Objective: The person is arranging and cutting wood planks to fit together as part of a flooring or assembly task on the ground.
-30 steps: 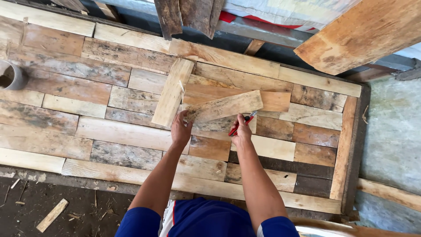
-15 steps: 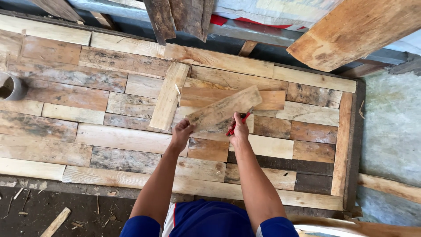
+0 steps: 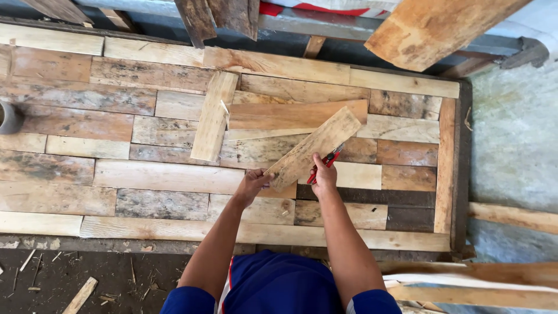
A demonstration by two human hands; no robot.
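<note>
My left hand [image 3: 253, 181] grips the near end of a short weathered plank [image 3: 314, 147], which lies tilted, its far end pointing up and right. My right hand [image 3: 323, 174] rests against the plank's right edge and holds a red pencil [image 3: 325, 161]. The plank lies over a panel [image 3: 163, 174] made of many mismatched wooden boards. Just beyond it lie an orange-brown loose board [image 3: 296, 114] and a pale loose board [image 3: 213, 116] standing nearly vertical in view.
A dark frame edge [image 3: 462, 168] bounds the panel on the right. A big raw plank [image 3: 433, 26] and dark boards [image 3: 215, 16] hang over the far side. A grey can [image 3: 8, 118] sits at far left. Wood scraps [image 3: 80, 295] litter the dirt.
The short plank has swung to a steeper tilt and shifted slightly right. Both hands have followed it, staying at its near end.
</note>
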